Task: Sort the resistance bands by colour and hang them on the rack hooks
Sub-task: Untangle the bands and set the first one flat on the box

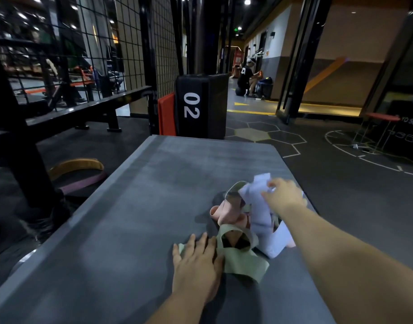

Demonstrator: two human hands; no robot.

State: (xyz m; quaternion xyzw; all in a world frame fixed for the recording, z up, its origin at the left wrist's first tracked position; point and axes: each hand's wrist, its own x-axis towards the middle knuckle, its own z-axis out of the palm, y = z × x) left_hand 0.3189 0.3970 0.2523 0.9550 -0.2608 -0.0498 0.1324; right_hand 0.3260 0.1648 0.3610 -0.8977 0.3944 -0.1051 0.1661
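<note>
A tangled heap of resistance bands lies on a grey platform (135, 206), right of its middle. A lavender band (261, 211) runs up out of the heap, and my right hand (283, 195) grips its upper end, lifted a little. Pink bands (228, 212) sit in the middle of the heap. A green band (244, 263) sprawls at the near side, and my left hand (197, 265) presses flat on its left end with straight fingers. The black rack frame (18, 136) stands at the left; no hooks show.
On the floor left of the platform lie a yellow band (75, 166) and a purple band (83, 183). A black padded box marked 02 (200, 106) and an orange mat (166, 115) stand beyond the platform's far end. People sit far off in the corridor (247, 78).
</note>
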